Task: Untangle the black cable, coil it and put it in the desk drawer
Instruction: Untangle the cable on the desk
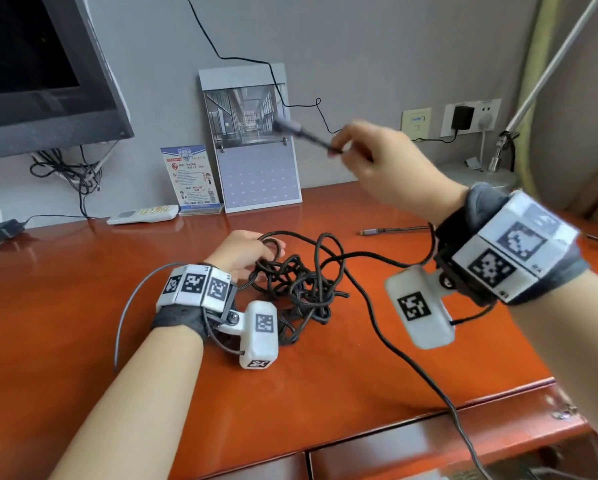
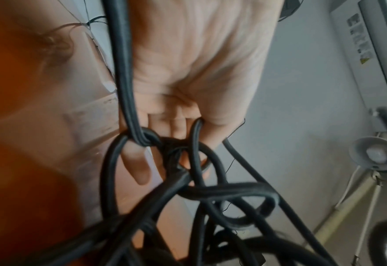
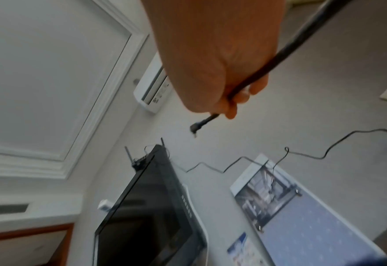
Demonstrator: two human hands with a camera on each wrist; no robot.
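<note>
— Shiny brown desk [image 1: 83,289] first. Where is the drawer [image 1: 429,455]?

— Right at the near edge, down low. It looks shut, so I think nothing has gone in yet.

— And the black cable [image 1: 301,289]?

— Most of it sits in a big knotty pile in the middle of the desk. One long bit runs off the near edge.

— What is the left hand [image 1: 242,251] doing?

— It rests on the far left side of the pile. Up close, its fingers [image 2: 137,162] poke through the loops and bend round them. I think it holds the pile down so it does not slide when the other end is pulled.

— And the right hand [image 1: 387,168]?

— It is up in the air, past the pile. Its fingers [image 3: 240,97] are closed tight round the cable near one end. The little plug [image 1: 287,127] sticks out past them.

— Why so high?

— I guess to lift the loose end out of the knots. You start from an end, so you can see where it goes through.

— So is the job nearly done?

— No, I would say it is just at the start. The knots are all there, and no neat ring is made.

— What is far back?

— A calendar [image 1: 256,143] leans on the grey wall [image 1: 394,46], and a big dark TV [image 1: 41,71] is off to the left
</note>
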